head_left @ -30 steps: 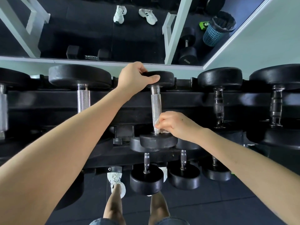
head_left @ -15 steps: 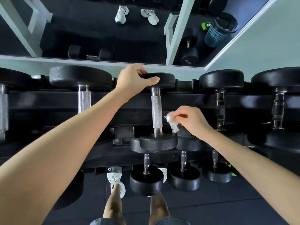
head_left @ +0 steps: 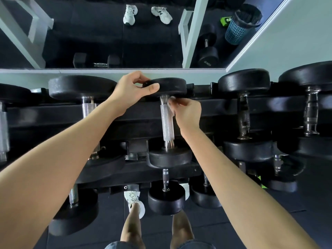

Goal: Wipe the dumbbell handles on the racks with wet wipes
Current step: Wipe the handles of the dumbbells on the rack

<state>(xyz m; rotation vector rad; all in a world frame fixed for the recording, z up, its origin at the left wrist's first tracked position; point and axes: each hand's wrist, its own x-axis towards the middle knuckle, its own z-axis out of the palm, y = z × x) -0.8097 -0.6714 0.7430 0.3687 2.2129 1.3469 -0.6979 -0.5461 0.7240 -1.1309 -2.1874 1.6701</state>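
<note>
A black dumbbell with a knurled silver handle (head_left: 167, 123) lies on the top tier of the rack (head_left: 53, 112), in the middle of the view. My left hand (head_left: 132, 92) grips its far black head (head_left: 170, 86), thumb along the near edge. My right hand (head_left: 186, 112) pinches a white wet wipe (head_left: 171, 101) and holds it against the right side of the handle at its far end, just below that head. Most of the wipe is hidden by my fingers.
More dumbbells lie on either side on the top tier (head_left: 243, 112) (head_left: 88, 105), and smaller ones on the lower tiers (head_left: 166, 196). A mirror (head_left: 107, 33) runs behind the rack. My legs and a white shoe (head_left: 133, 200) stand on the dark floor below.
My right hand lifted the wipe off the near end of the handle, swung out to the right, then moved up to the far end. My left hand stayed on the far head.
</note>
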